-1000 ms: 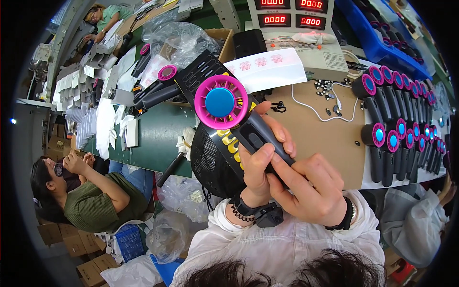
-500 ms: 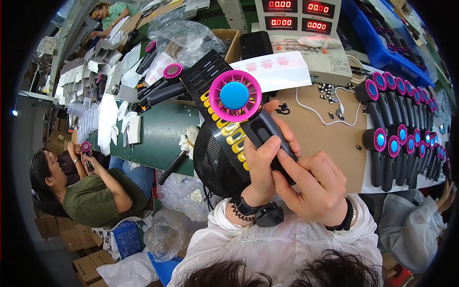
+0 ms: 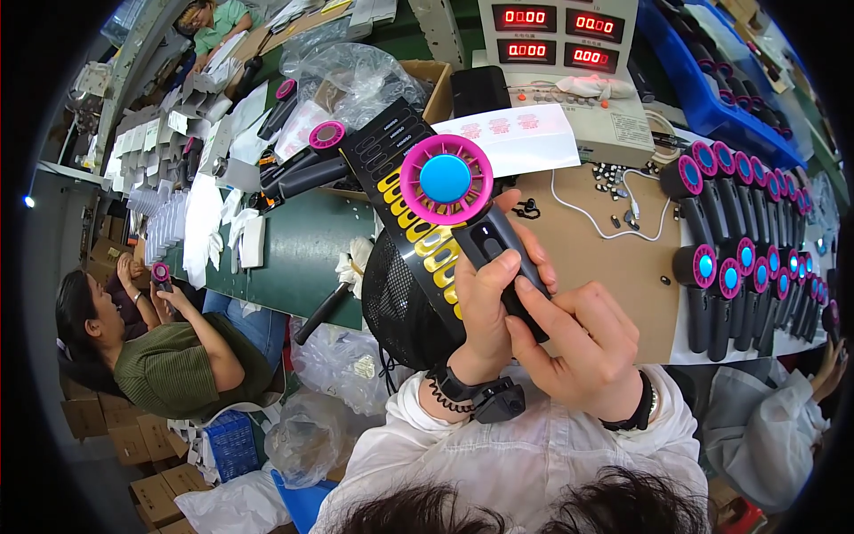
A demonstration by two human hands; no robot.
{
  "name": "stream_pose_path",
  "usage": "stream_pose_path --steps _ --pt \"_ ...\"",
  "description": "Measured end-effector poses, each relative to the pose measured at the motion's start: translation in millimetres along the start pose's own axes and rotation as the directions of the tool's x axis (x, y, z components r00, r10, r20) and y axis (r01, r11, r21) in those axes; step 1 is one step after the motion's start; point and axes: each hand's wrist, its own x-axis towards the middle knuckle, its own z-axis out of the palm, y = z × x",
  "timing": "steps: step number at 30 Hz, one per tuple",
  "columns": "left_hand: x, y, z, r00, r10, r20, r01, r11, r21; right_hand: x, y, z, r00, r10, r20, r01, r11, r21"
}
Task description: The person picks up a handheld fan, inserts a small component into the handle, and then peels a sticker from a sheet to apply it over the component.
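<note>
A handheld fan (image 3: 446, 180) with a pink ring, a blue centre and a dark grey handle is held tilted in front of me. My left hand (image 3: 485, 311) is closed round the handle from the left, its thumb on the front below an oval button panel. The fingertips of my right hand (image 3: 587, 347) press on the lower part of the handle. Just behind the fan lies a black sheet with yellow oval stickers (image 3: 436, 249), partly covered by it. A black mesh bag (image 3: 391, 303) sits beside my left wrist.
Several similar fans stand in two rows (image 3: 743, 258) at the right. A power supply with red digits (image 3: 560, 53) is at the back, near a white cable (image 3: 614, 233) and small black parts. Left, a co-worker (image 3: 178, 356) holds another fan; a loose fan (image 3: 326, 135) lies near the carton.
The fan has turned very slightly, its head a little further right in view. A small light spot now shows on its button panel. Both hands keep their hold.
</note>
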Motion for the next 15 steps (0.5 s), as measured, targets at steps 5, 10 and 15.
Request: stream_pose_path --steps 5,10,15 --pt "0.4 -1.1 -2.4 1.0 -0.016 -0.005 0.016 1.0 0.008 -0.5 -0.2 1.5 1.0 0.012 0.007 -0.012 1.0 -0.004" --pt "1.0 -0.5 -0.3 1.0 -0.018 -0.013 0.018 1.0 -0.001 -0.5 -1.0 1.0 1.0 0.024 0.015 -0.024 1.0 0.01" --pt "1.0 -2.4 -1.7 1.0 -0.018 -0.019 0.018 1.0 -0.011 -0.1 -1.5 0.2 0.999 0.024 0.021 -0.024 1.0 0.008"
